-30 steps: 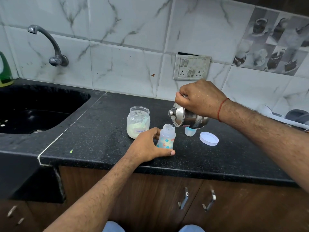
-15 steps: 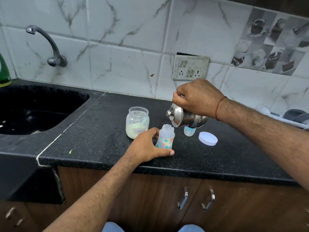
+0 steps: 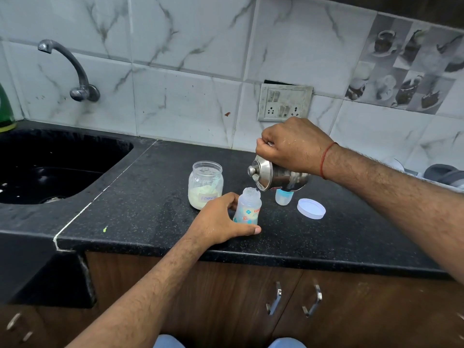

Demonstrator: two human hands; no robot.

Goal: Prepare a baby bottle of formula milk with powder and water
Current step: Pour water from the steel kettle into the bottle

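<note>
A small clear baby bottle [image 3: 248, 207] with coloured prints stands uncapped on the black counter [image 3: 155, 197]. My left hand [image 3: 218, 219] grips its base from the left, thumb in front. My right hand [image 3: 293, 144] holds a steel lidded jug [image 3: 273, 177] by its handle, tipped left so its spout sits just over the bottle's mouth. An open glass jar of pale formula powder [image 3: 205, 185] stands just left of the bottle. The bottle's teat cap [image 3: 283, 197] stands behind, partly hidden by the jug.
A white jar lid [image 3: 311, 208] lies on the counter to the right. A black sink [image 3: 50, 167] with a wall tap [image 3: 72, 71] lies at the left. A switch socket [image 3: 285, 102] is on the tiled wall. Cupboard doors with handles [image 3: 275, 301] are below the counter edge.
The jug has tipped a little further and its spout has come down closer to the bottle's mouth. My left hand has kept its hold on the bottle.
</note>
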